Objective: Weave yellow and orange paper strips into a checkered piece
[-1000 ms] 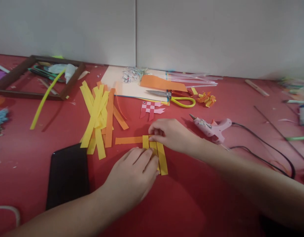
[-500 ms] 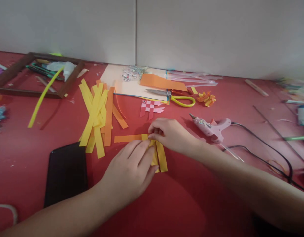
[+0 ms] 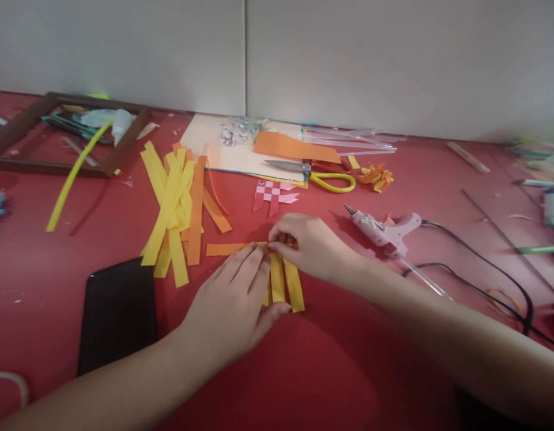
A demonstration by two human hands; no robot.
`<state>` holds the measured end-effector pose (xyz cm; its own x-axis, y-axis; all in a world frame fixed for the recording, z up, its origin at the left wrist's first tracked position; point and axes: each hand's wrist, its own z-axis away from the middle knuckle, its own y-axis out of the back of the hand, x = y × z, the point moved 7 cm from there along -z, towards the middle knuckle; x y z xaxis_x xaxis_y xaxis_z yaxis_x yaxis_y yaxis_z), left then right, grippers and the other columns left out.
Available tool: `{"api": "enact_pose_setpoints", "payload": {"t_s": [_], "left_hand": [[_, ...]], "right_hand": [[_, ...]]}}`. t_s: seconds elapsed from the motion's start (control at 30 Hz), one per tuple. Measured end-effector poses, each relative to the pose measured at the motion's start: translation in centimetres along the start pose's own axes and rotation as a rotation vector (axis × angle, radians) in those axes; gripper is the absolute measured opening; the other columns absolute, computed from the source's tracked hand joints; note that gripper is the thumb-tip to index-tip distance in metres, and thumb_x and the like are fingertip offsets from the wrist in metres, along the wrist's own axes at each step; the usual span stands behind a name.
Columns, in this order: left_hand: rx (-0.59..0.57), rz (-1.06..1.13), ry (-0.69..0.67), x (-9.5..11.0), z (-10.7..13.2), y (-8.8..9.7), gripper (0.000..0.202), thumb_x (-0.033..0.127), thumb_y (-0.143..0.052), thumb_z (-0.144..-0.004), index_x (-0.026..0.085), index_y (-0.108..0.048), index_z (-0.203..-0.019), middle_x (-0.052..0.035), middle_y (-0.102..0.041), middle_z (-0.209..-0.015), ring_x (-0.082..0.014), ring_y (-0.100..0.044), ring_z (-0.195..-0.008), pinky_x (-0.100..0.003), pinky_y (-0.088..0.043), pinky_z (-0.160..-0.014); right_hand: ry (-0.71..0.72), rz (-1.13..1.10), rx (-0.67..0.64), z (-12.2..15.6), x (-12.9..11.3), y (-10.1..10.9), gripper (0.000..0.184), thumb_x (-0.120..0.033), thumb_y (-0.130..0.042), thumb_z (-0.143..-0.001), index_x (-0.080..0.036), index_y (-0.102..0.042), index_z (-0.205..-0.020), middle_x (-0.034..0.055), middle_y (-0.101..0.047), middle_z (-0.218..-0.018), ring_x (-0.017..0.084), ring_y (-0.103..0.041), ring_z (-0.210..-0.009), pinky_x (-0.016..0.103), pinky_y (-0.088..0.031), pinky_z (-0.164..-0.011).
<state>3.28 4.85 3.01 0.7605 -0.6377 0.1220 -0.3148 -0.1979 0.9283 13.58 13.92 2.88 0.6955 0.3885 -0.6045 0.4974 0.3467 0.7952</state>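
On the red table [image 3: 330, 371] a few short yellow paper strips [image 3: 285, 282] lie side by side, crossed at their top by a long orange strip [image 3: 225, 248]. My left hand [image 3: 234, 308] rests on the left strips, fingers stretched forward onto the crossing and thumb at the strips' lower end. My right hand [image 3: 310, 245] is curled over the top right of the crossing, its fingertips pinching the strips there. Part of the weave is hidden under both hands.
A pile of loose yellow and orange strips [image 3: 178, 206] lies to the left, a black phone [image 3: 117, 314] below it. Behind are a small pink woven piece [image 3: 273, 194], yellow-handled scissors [image 3: 319, 176], paper sheets [image 3: 241, 149]; a pink glue gun [image 3: 384, 230] with cord at right; a wooden frame [image 3: 56, 134] far left.
My left hand has slid forward and up over the yellow strips until its fingers reach the orange strip. My right hand has hardly moved. The view has shifted slightly.
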Motion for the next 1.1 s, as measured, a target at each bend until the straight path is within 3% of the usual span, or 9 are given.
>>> {"api": "enact_pose_setpoints", "payload": {"t_s": [0.27,0.47,0.6,0.77,1.1], "left_hand": [[-0.017,-0.003,-0.001,0.0,-0.1,0.1,0.062,0.048,-0.032,-0.100,-0.002,-0.062,-0.120,-0.0247,-0.062,-0.125,-0.0372,-0.060,-0.116,-0.051,-0.053,-0.095],[-0.031,-0.008,-0.009,0.0,0.0,0.1,0.062,0.047,-0.034,-0.100,-0.004,-0.058,-0.124,-0.0255,-0.061,-0.127,-0.0369,-0.058,-0.118,-0.050,-0.052,-0.097],[-0.017,-0.011,0.002,-0.1,0.0,0.2,0.061,0.046,-0.031,-0.101,-0.003,-0.060,-0.122,-0.0240,-0.063,-0.125,-0.0358,-0.059,-0.117,-0.049,-0.052,-0.097],[-0.026,0.019,0.006,-0.2,-0.1,0.3,0.062,0.050,-0.034,-0.100,-0.001,-0.060,-0.123,-0.0236,-0.062,-0.127,-0.0371,-0.059,-0.117,-0.052,-0.053,-0.095],[-0.048,0.046,0.022,-0.3,0.0,0.1,0.062,0.052,-0.035,-0.100,0.001,-0.060,-0.123,-0.0236,-0.060,-0.129,-0.0368,-0.056,-0.121,-0.053,-0.050,-0.098]], "right_hand": [[0.102,0.066,0.088,0.7,-0.2,0.1,0.009,-0.011,-0.058,-0.086,-0.016,-0.065,-0.086,0.0037,-0.063,-0.085,0.015,-0.056,-0.078,0.027,-0.045,-0.072],[0.287,0.190,0.242,4.9,-2.4,0.5,0.014,-0.020,-0.052,-0.093,-0.016,-0.065,-0.092,0.0084,-0.065,-0.091,0.020,-0.057,-0.083,0.036,-0.050,-0.079],[0.263,0.194,0.227,7.0,-2.7,-0.6,0.014,-0.021,-0.055,-0.091,-0.016,-0.064,-0.101,0.0104,-0.067,-0.102,0.023,-0.060,-0.093,0.041,-0.054,-0.085],[0.307,0.197,0.211,7.6,-2.7,-1.7,0.025,-0.014,-0.052,-0.089,-0.013,-0.064,-0.111,0.0109,-0.068,-0.112,0.025,-0.059,-0.103,0.043,-0.054,-0.093],[0.297,0.172,0.159,7.7,-2.3,-1.3,0.030,-0.015,-0.049,-0.089,-0.016,-0.066,-0.114,0.0092,-0.068,-0.116,0.026,-0.057,-0.111,0.049,-0.051,-0.100]]}}
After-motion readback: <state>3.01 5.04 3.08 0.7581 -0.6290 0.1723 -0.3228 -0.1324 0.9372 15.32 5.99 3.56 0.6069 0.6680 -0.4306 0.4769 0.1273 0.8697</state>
